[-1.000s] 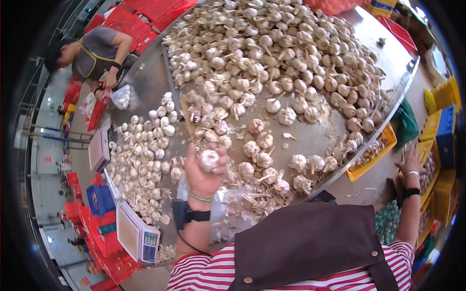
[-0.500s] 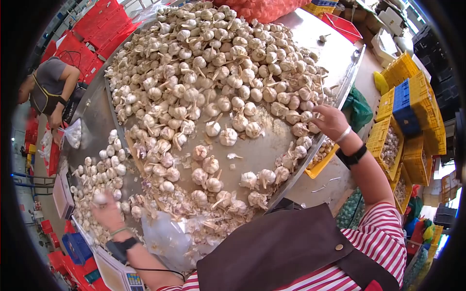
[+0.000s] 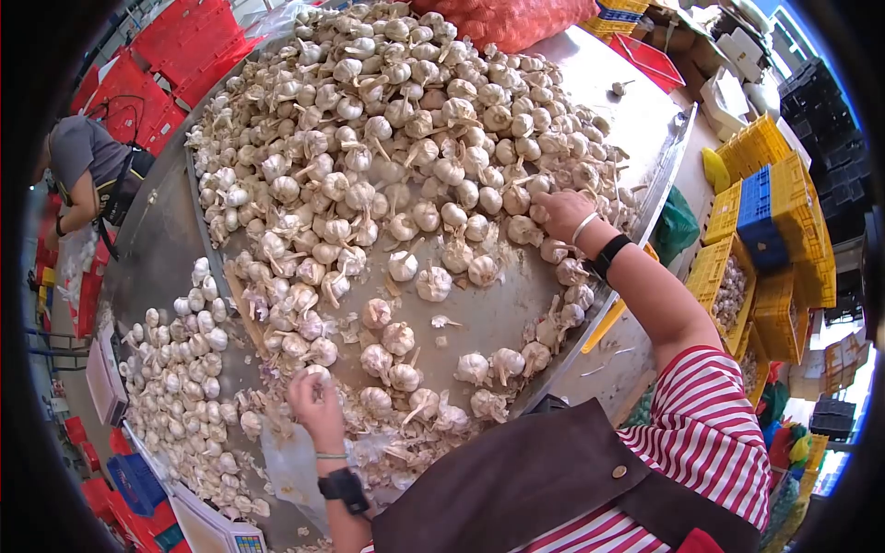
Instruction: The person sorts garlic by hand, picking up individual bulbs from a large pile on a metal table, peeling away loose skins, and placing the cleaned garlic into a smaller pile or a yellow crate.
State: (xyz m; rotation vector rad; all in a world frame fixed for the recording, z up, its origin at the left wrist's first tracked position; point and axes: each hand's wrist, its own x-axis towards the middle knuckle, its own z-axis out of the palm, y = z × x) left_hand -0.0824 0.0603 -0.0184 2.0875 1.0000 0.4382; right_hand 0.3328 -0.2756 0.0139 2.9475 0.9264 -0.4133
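Note:
A large heap of garlic bulbs [image 3: 433,120] covers the metal table [image 3: 516,313], many with stalks and loose skins. My right hand [image 3: 564,217] reaches into the heap's right side, its fingers bent around a garlic bulb that they mostly hide. Closer to me, my left hand [image 3: 316,405] is curled over the near end of the bulbs. A pale garlic bulb [image 3: 318,372] shows at its fingertips, and something small and dark is between the fingers, too small to name. Left of that hand lies a separate group of cleaner, short-stemmed bulbs [image 3: 175,387].
A wooden strip [image 3: 244,309] runs between the two groups. Near me lie a clear plastic bag [image 3: 295,465] and a scale [image 3: 207,521]. A red mesh sack [image 3: 516,20] sits at the back. Yellow crates [image 3: 724,286] stand right; a co-worker [image 3: 88,170] stands left.
My left hand has moved right, from the cleaner bulbs to the near end of the heap. My right hand has shifted left from the table's edge into the heap. The co-worker's arm moved.

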